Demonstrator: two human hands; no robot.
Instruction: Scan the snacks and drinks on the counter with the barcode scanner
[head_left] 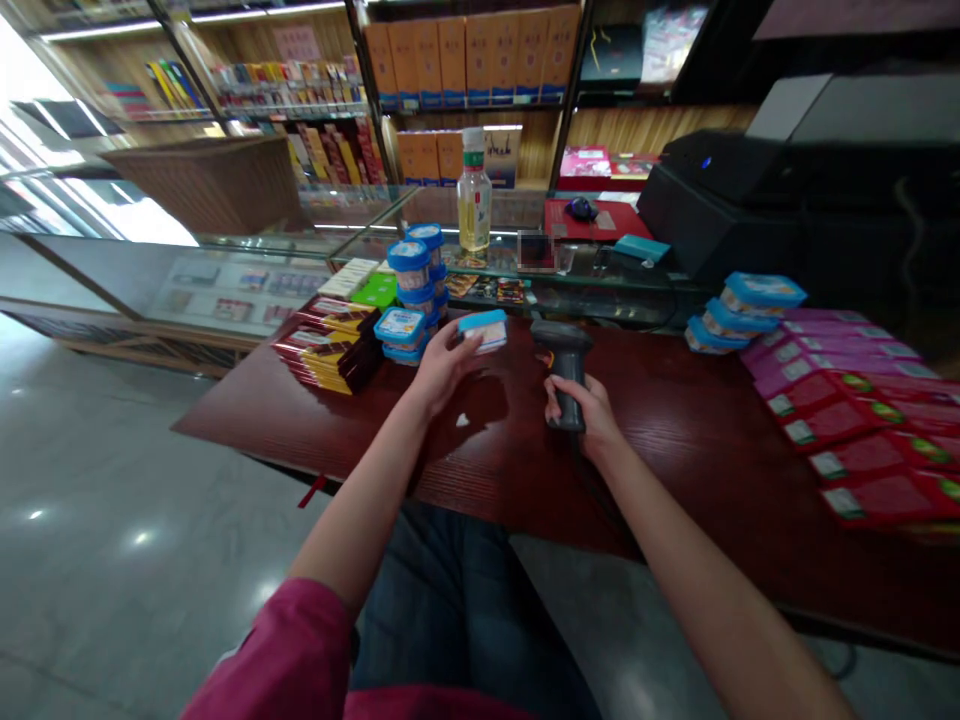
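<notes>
My left hand (444, 362) grips a small tub with a blue lid (484, 330), tilted above the dark wooden counter. In my right hand (589, 410) is a black barcode scanner (564, 350), held upright by its handle, its head a short way right of the tub. Just left of my left hand stand stacked blue-lidded tubs (409, 290). Beside them lies a stack of brown and yellow packets (330, 345). At the right, a smaller stack of similar tubs (739, 310) stands by purple packs (832, 350) and red packs (870, 440).
Behind the counter (480, 470) runs a glass display case (637, 295) bearing a bottle of yellowish liquid (474, 200), a mouse (581, 208) and black checkout equipment (720, 200). A cable hangs below the scanner. Shelves with orange boxes (480, 60) line the back wall.
</notes>
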